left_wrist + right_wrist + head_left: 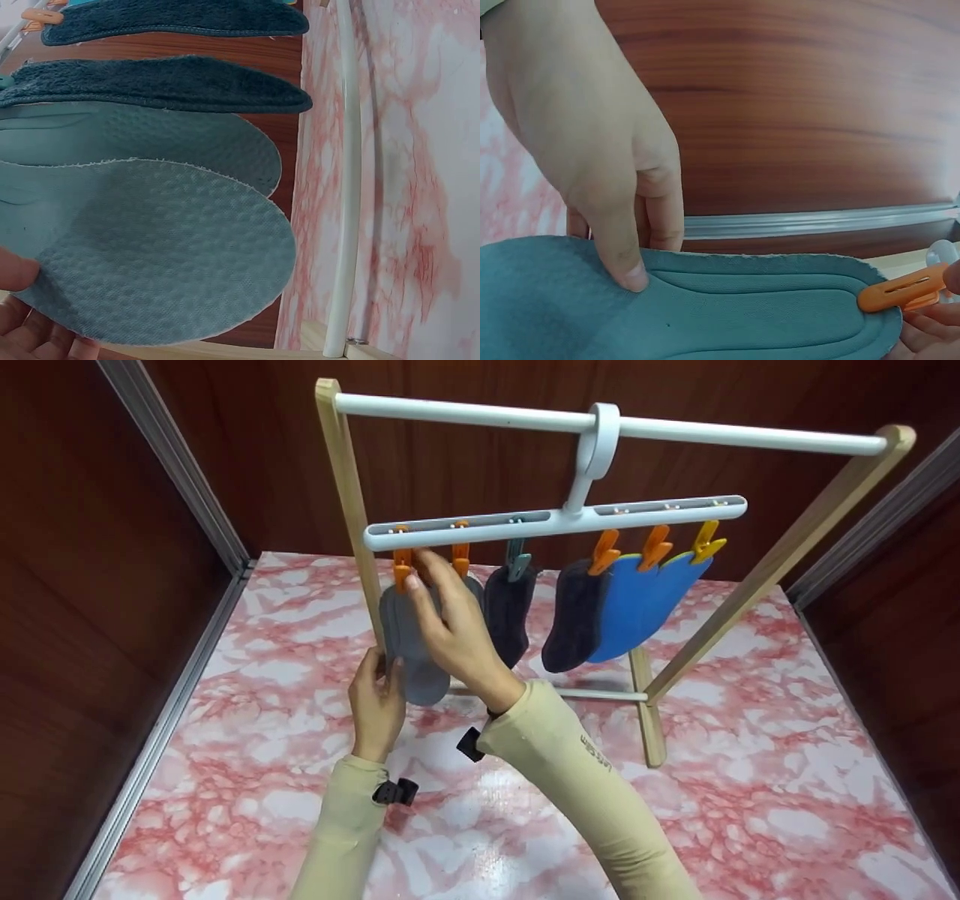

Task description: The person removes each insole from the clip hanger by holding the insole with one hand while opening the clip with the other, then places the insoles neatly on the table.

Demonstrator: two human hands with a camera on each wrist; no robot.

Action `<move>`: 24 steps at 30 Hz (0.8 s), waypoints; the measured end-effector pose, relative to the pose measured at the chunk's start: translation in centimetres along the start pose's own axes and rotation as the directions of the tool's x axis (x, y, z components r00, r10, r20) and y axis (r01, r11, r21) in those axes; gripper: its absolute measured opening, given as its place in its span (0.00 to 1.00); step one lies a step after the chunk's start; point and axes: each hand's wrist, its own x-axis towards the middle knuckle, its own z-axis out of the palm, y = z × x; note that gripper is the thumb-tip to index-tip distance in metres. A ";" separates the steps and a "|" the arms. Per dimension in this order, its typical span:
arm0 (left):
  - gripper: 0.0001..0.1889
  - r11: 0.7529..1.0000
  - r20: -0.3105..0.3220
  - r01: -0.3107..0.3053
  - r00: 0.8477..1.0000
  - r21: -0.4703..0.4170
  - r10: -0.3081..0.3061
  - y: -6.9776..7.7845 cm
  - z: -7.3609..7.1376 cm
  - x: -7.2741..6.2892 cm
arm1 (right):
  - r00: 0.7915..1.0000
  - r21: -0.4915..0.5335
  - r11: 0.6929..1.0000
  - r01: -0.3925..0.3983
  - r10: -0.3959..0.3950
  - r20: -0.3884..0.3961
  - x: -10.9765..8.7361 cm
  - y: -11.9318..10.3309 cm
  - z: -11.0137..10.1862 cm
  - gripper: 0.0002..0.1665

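A grey insole (424, 679) hangs by an orange clip (403, 570) at the left end of a white hanger (480, 534). My left hand (377, 705) pinches its outer edge, with the thumb on the dimpled face in the left wrist view. At the top, my right hand (461, 634) pinches the orange clip, which bites the insole's end in the right wrist view. Close behind hangs a second grey insole (187, 139), under another orange clip (460, 556). Beside them, a dark fuzzy insole (508, 611) hangs from a teal clip (518, 561).
Right of the hook (600, 442), orange and yellow clips hold another dark insole (574, 619) and blue insoles (637, 604). The hanger hangs from a rack's white rod (465, 412), between wooden posts (780, 562). Below lies a pink marbled surface (712, 810), with brown panels (75, 547) around.
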 end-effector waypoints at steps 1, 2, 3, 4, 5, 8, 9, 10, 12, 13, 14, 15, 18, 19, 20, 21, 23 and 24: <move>0.06 1.000 0.001 -0.001 1.000 0.003 0.001 0.0 0.0 0.0 | 1.000 0.017 1.000 0.002 -0.002 -0.001 0.1 0.0 0.0 0.23; 0.06 1.000 0.001 -0.003 1.000 0.007 0.003 0.0 0.1 0.0 | 1.000 0.032 1.000 0.002 -0.002 -0.003 0.2 0.1 0.1 0.23; 0.06 1.000 -0.001 -0.005 1.000 0.011 0.005 0.0 0.1 0.1 | 1.000 0.044 0.999 0.001 -0.001 -0.006 0.3 0.1 0.1 0.23; 0.06 1.000 -0.002 -0.007 1.000 0.011 0.007 0.0 0.1 0.1 | 1.000 0.059 0.998 -0.002 0.003 -0.008 0.3 0.2 0.2 0.22; 0.06 1.000 -0.005 -0.009 1.000 0.012 0.009 0.0 0.1 0.1 | 1.000 0.078 0.997 -0.007 0.008 -0.012 0.4 0.2 0.2 0.22; 0.05 1.000 -0.007 -0.017 1.000 0.015 0.017 0.0 0.2 0.1 | 0.999 0.130 0.991 -0.025 0.029 -0.029 0.6 0.2 0.3 0.21; 0.05 1.000 -0.007 -0.020 1.000 0.017 0.020 0.0 0.2 0.1 | 0.999 0.146 0.989 -0.032 0.037 -0.034 0.6 0.2 0.4 0.20; 0.05 1.000 -0.007 -0.024 1.000 0.017 0.024 -0.1 0.2 0.1 | 0.998 0.164 0.986 -0.039 0.046 -0.036 0.6 0.2 0.4 0.20; 0.05 0.999 -0.005 -0.030 1.000 0.024 0.030 -0.2 0.2 0.1 | 0.997 0.186 0.981 -0.052 0.061 -0.043 0.6 0.2 0.5 0.20; 0.05 0.999 -0.006 -0.032 0.999 0.031 0.032 -0.2 0.2 0.1 | 0.997 0.193 0.980 -0.057 0.067 -0.047 0.6 0.2 0.6 0.20; 0.05 0.999 -0.006 -0.033 0.999 0.036 0.033 -0.3 0.1 0.1 | 0.996 0.199 0.978 -0.060 0.072 -0.051 0.6 0.2 0.6 0.20; 0.06 0.998 -0.006 -0.037 0.999 0.042 0.037 -0.3 0.1 0.0 | 0.996 0.206 0.976 -0.063 0.076 -0.054 0.6 0.2 0.7 0.19; 0.06 0.998 -0.005 -0.039 0.999 0.043 0.039 -0.3 0.1 -0.1 | 0.994 0.219 0.974 -0.060 0.079 -0.077 0.6 0.1 0.9 0.18; 0.06 0.998 -0.006 -0.039 0.999 0.044 0.039 -0.3 0.1 -0.1 | 0.993 0.222 0.973 -0.058 0.079 -0.086 0.6 0.1 1.0 0.18; 0.06 0.998 -0.008 -0.040 0.999 0.043 0.040 -0.3 0.1 -0.1 | 0.992 0.224 0.973 -0.056 0.080 -0.096 0.5 0.1 1.1 0.18; 0.06 0.998 -0.010 -0.040 0.999 0.044 0.040 -0.3 0.1 -0.1 | 0.991 0.225 0.973 -0.057 0.082 -0.105 0.5 0.0 1.2 0.18; 0.06 0.998 -0.011 -0.041 0.999 0.047 0.041 -0.3 0.1 -0.1 | 0.989 0.232 0.971 -0.060 0.090 -0.119 0.5 0.0 1.3 0.18; 0.06 0.998 -0.012 -0.042 0.999 0.048 0.043 -0.3 0.2 -0.1 | 0.988 0.236 0.970 -0.062 0.094 -0.124 0.5 0.0 1.4 0.18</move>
